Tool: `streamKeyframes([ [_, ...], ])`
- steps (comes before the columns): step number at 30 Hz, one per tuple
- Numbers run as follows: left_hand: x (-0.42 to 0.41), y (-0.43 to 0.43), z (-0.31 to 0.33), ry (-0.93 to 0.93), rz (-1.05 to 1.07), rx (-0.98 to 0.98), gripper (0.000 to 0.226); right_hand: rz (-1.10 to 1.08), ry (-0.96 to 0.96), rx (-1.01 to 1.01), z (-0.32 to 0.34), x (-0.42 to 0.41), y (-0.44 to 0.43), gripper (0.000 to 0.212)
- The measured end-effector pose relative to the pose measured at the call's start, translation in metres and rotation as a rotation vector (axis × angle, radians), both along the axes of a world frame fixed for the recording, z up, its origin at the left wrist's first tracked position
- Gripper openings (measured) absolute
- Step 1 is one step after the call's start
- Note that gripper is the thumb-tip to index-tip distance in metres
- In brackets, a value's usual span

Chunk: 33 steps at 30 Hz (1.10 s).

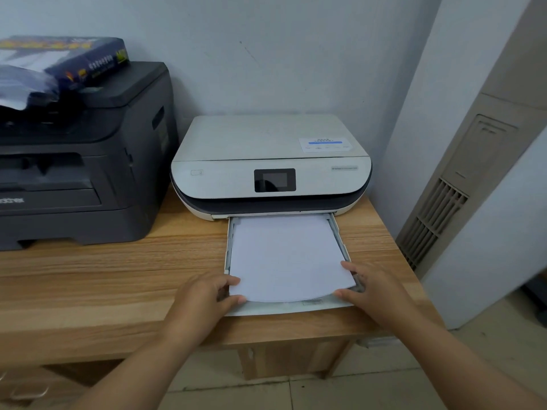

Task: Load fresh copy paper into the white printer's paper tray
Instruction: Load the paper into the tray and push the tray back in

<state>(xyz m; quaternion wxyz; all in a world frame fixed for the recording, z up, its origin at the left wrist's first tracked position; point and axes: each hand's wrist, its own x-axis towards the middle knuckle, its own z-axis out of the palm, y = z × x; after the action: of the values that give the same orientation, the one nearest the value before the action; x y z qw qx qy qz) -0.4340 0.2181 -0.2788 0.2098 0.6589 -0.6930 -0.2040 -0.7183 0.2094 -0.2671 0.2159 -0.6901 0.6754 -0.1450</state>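
Note:
The white printer (270, 161) stands on a wooden desk against the wall, its paper tray (278, 309) pulled out toward me. A stack of white copy paper (287, 255) lies in the tray, its far end under the printer. My left hand (207, 300) pinches the stack's near left corner, thumb on top. My right hand (376, 287) holds the near right corner, fingers along the paper's edge and over the tray's right rail.
A black printer (80, 161) sits left on the desk (103, 276), with an opened ream wrapper (65, 60) on top. A beige standing air conditioner (461, 173) is at the right. The tray's front overhangs near the desk edge.

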Motion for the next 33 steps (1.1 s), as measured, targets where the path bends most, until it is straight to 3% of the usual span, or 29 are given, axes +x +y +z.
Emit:
streamKeyframes([
  [7,0.0,-0.009,-0.002,-0.225,-0.1,-0.156,0.042,0.013,0.11,-0.005,-0.002,0.003,-0.008,0.068],
  [14,0.011,-0.013,-0.018,-0.314,-0.215,-0.259,0.034,0.02,0.126,-0.077,-0.007,0.003,-0.011,0.064],
  [25,0.014,-0.014,-0.032,-0.158,-0.129,-0.312,0.04,-0.006,-0.014,-0.124,-0.021,-0.002,-0.009,0.056],
  [33,0.014,-0.015,-0.033,-0.213,-0.123,-0.33,0.039,-0.021,-0.023,-0.163,-0.028,-0.005,-0.008,0.053],
])
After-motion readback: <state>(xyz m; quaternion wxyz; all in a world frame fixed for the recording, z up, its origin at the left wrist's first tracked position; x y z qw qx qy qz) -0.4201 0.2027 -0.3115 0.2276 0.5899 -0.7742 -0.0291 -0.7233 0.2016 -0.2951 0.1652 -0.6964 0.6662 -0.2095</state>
